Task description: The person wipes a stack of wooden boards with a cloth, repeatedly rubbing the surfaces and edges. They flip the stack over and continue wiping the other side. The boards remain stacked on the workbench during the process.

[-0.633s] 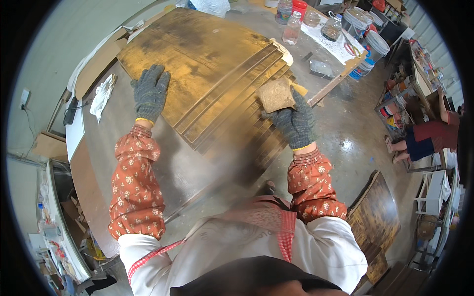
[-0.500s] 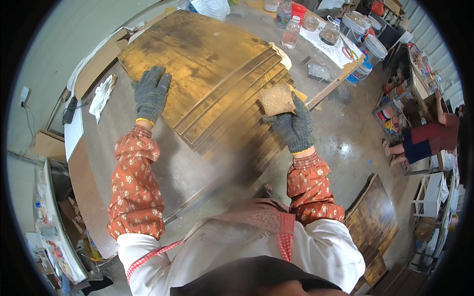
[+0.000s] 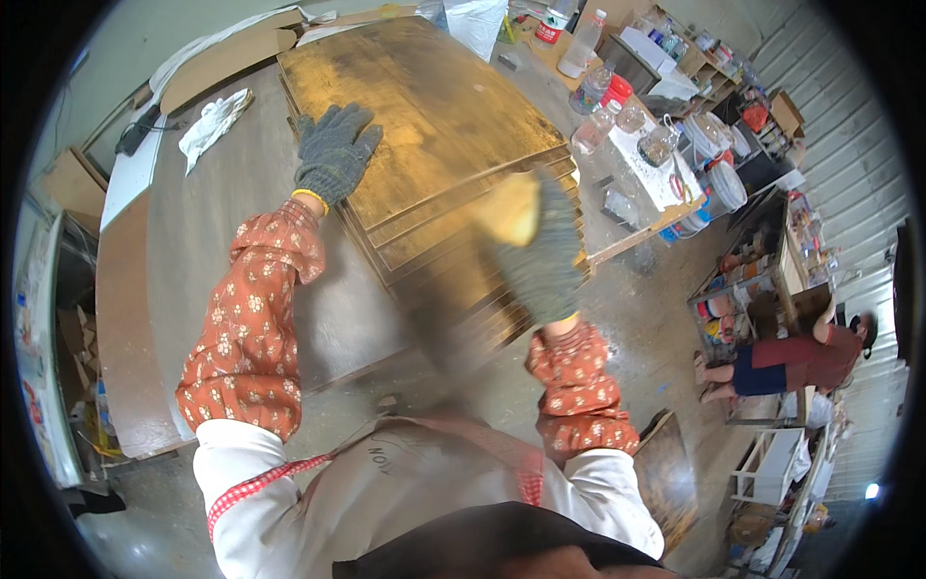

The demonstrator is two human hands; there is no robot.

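Note:
A stack of flat wooden boards [image 3: 424, 92], streaked yellow-brown and black, lies fanned in steps on the grey work table [image 3: 236, 164]. My left hand [image 3: 338, 152], in a dark grey knit glove, rests flat on the left edge of the top board, fingers spread. In the same kind of glove, my right hand [image 3: 542, 253] is closed on a square tan sponge [image 3: 511, 210] over the right front part of the stack. Motion smears this hand and the sponge, so contact with the board cannot be made out.
A crumpled white cloth [image 3: 214, 127] lies left of the stack. Plastic bottles [image 3: 596, 125] and jars stand beyond its right side, with buckets [image 3: 723, 183] past the table edge. Another person [image 3: 791, 359] stands by shelves at far right. More stained boards [image 3: 667, 478] are at lower right.
My right hand has turned over with the sponge and moved a little left, away from the boards' right edge. The left hand stays on the top board. The whole view has shifted.

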